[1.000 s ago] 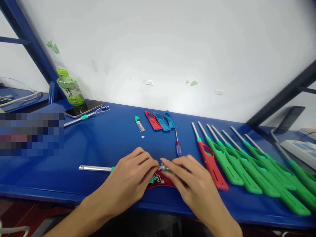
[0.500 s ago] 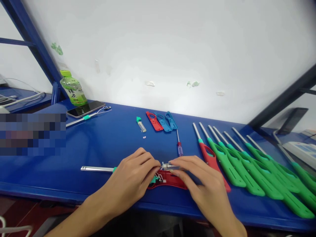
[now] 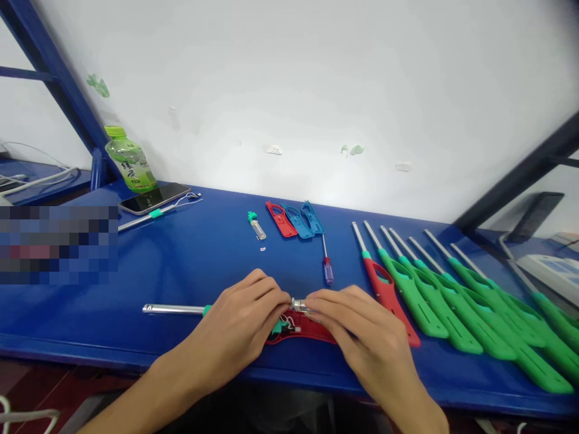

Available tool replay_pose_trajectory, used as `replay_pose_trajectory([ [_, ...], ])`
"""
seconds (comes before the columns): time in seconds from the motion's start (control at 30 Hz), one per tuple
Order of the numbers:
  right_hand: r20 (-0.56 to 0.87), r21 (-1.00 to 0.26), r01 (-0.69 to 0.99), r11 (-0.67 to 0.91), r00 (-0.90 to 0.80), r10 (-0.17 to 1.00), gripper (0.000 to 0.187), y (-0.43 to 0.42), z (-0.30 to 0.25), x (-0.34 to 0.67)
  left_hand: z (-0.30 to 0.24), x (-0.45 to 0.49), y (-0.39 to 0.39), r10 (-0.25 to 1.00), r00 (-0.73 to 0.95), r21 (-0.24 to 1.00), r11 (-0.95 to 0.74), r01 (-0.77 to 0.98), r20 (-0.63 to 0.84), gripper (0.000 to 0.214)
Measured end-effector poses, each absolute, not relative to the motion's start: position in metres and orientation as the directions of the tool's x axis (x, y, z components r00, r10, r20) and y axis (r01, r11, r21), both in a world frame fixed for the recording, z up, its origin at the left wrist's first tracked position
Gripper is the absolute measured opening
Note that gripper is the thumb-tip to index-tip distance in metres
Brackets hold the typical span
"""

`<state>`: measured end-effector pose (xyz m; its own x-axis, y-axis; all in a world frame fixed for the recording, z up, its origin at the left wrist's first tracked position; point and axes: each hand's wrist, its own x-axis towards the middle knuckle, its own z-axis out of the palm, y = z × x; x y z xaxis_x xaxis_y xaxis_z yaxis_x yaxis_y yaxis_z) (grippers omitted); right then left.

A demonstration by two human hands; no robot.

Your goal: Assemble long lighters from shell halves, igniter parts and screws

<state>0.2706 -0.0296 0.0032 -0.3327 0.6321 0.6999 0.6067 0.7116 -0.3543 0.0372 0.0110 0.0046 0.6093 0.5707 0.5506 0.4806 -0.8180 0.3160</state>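
Note:
A small clear gas tank [image 3: 300, 305] with a metallic end is gripped between the thumb and fingers of my right hand [image 3: 368, 325], just above the red lighter half-shell [image 3: 316, 330]. My left hand [image 3: 246, 319] is closed, its fingertips pinched at the tank's left end; what they grip there is too small to make out. Under the left hand lies the lighter's metal tube [image 3: 174, 309], sticking out to the left. White wires and a green part [image 3: 277, 328] show inside the shell. Fingers cover parts of the shell and tank.
Several assembled lighters [image 3: 420, 298] lie at the right. Behind my hands are a screwdriver [image 3: 328, 271], red and blue half-shells [image 3: 296, 220] and another clear tank [image 3: 258, 229]. A phone [image 3: 154, 199], bottle [image 3: 131, 163] and wired tube [image 3: 145, 221] are at the left.
The tank has shifted slightly left and shows less between my fingers. Both hands stay pinched over the red shell. The whole view has moved a little.

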Motion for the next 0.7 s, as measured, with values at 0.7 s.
replay_pose_trajectory([
  [0.7,0.652,-0.353,0.694,0.628,-0.299,0.697,0.018,-0.0286,0.0025,0.2718,0.0034,0.0375,0.012,0.573,0.594,0.328,-0.817,0.475,0.566,0.017],
])
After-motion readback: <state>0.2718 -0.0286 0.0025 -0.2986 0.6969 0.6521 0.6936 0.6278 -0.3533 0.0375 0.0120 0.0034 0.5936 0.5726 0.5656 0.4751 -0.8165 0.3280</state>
